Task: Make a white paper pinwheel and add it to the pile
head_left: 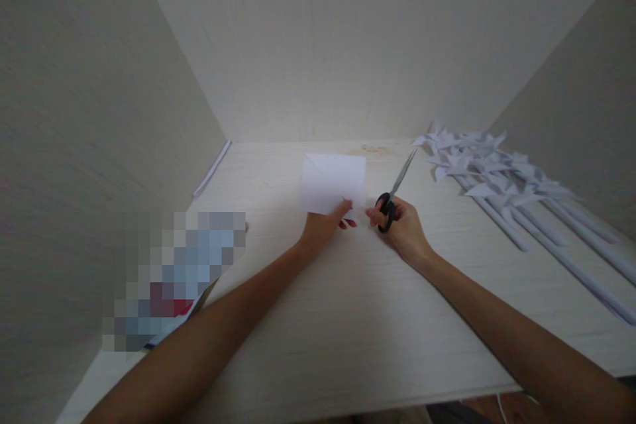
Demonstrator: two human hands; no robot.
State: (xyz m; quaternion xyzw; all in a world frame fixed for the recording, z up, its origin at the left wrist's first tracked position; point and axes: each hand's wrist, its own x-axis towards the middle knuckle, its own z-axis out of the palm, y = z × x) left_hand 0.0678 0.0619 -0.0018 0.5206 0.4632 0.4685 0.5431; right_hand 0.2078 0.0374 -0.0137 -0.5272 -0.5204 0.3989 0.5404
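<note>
One white paper sheet [330,179], diagonally creased

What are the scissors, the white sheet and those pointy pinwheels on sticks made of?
Scissor blades: grey and smooth with a slight shine, so probably metal. Handles: black and dull, likely plastic. White sheet: matte paper, it seems; it's thin and flat, with a faint diagonal line. Pinwheels: matte white, with thin, folded points, so likely paper too. Sticks: white, round, perhaps rolled paper, but I can't be sure.
</note>
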